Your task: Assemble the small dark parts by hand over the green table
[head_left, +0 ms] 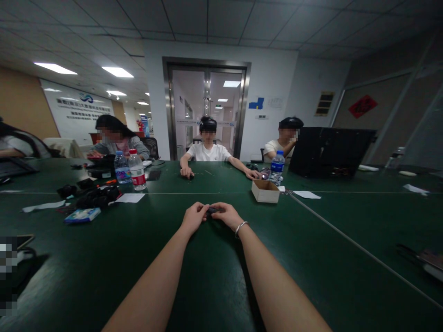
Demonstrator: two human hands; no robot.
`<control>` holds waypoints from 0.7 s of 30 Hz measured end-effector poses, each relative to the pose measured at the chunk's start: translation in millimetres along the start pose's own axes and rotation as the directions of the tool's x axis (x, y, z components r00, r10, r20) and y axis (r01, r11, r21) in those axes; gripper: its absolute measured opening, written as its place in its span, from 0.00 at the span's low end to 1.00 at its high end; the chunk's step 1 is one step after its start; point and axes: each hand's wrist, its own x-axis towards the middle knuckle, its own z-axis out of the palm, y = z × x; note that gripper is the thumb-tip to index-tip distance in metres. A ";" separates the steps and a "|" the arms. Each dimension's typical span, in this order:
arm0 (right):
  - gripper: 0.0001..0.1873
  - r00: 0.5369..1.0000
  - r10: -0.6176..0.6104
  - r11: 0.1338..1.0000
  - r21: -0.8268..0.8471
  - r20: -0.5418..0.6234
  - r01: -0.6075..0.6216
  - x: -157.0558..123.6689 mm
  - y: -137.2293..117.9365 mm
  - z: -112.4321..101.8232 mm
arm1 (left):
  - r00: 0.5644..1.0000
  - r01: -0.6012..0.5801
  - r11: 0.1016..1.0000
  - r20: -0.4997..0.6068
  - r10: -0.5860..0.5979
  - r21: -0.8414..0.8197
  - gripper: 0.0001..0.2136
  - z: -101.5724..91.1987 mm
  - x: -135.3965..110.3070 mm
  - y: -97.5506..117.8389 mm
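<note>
Both arms stretched out on the green surface [214,276], left hand [194,216] and right hand [226,215] closed together on a small dark object [212,210] pinched between the fingertips, too small to identify; cardboard box [265,191] sits beyond, untouched.

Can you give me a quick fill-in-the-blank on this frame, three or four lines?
1. The left hand and right hand together hold a small dark object over the ____ table.
2. The bracelet sits on the ____ wrist.
3. The open cardboard box lies to the ____ of the hands.
4. The bottle with the red label has a ____ cap.

Missing words: green; right; right; red
</note>
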 end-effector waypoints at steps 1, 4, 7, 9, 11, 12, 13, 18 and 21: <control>0.19 1.000 0.005 1.000 0.011 -0.003 -0.005 -0.1 0.2 -0.1 | 1.000 -0.009 1.000 -0.004 0.009 -0.011 0.18 -0.4 -1.4 2.4; 0.18 1.000 0.023 0.998 0.051 -0.017 -0.022 0.4 1.8 -0.4 | 0.996 -0.083 0.992 0.011 0.084 -0.093 0.18 -2.4 -5.6 9.7; 0.18 0.999 0.030 0.999 0.037 -0.022 -0.029 1.6 3.4 -0.9 | 0.990 -0.121 0.983 0.061 0.130 -0.142 0.15 -3.9 -6.7 12.4; 0.19 1.000 0.027 1.000 0.012 -0.008 -0.027 1.8 3.1 -1.1 | 0.991 -0.109 0.986 0.066 0.118 -0.124 0.13 -4.0 -5.2 10.7; 0.19 1.000 0.019 1.000 0.002 0.008 -0.019 1.1 1.4 -0.9 | 0.995 -0.086 0.992 0.041 0.090 -0.091 0.12 -3.5 -3.1 7.7; 0.19 1.000 0.015 1.000 -0.002 0.013 -0.015 0.4 0.1 -0.7 | 0.997 -0.074 0.995 0.026 0.076 -0.071 0.13 -3.1 -2.1 6.3; 0.19 1.000 0.013 1.000 -0.009 0.016 -0.013 -0.3 -1.2 -0.5 | 0.998 -0.060 0.997 0.013 0.061 -0.047 0.13 -2.7 -1.3 5.2; 0.18 1.000 0.015 0.999 -0.049 0.004 -0.015 -3.1 -5.7 -0.2 | 0.999 0.012 0.996 -0.032 -0.010 0.087 0.17 -1.3 -0.8 5.1; 0.18 1.000 0.027 0.999 -0.020 -0.004 -0.027 -2.7 -4.9 -0.7 | 0.998 0.051 0.998 -0.045 -0.049 0.046 0.19 -1.0 -1.5 7.2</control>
